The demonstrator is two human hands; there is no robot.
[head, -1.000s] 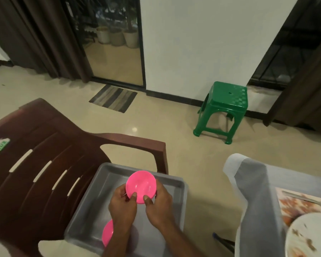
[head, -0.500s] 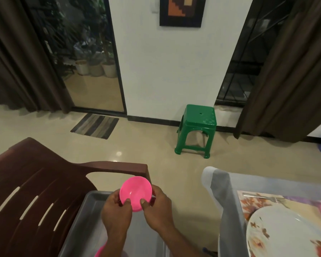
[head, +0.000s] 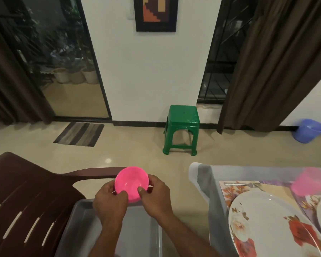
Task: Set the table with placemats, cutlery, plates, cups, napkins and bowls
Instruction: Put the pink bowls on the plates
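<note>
Bowl: the pink bowl is held in the air above the far edge of the grey tray, its open side tipped toward the camera
Left hand: pinching the bowl's rim at about 7 o'clock, thumb inside, fingers curled behind
Right hand: pinching the rim at about 4 o'clock, thumb on the inner wall
Setting: the surface lies at 3 o'clock of the bowl, with a placemat, a fork, a floral plate and a blurred pink cup
Risk, slip: both grips are light pinches on a smooth tilted rim, so the bowl could drop to the floor in the gap between tray and surface
Risk, knock: swinging toward 3 o'clock could clip the cup or land the bowl on the plate's edge
Risk, chair: the brown chair arm sits just behind the bowl and could be struck
Change: the bowl has come higher and clear of the tray; the view has swung toward 3 o'clock, so more plate and the cup now show, and the second pink piece in the tray has dropped out of view
</note>
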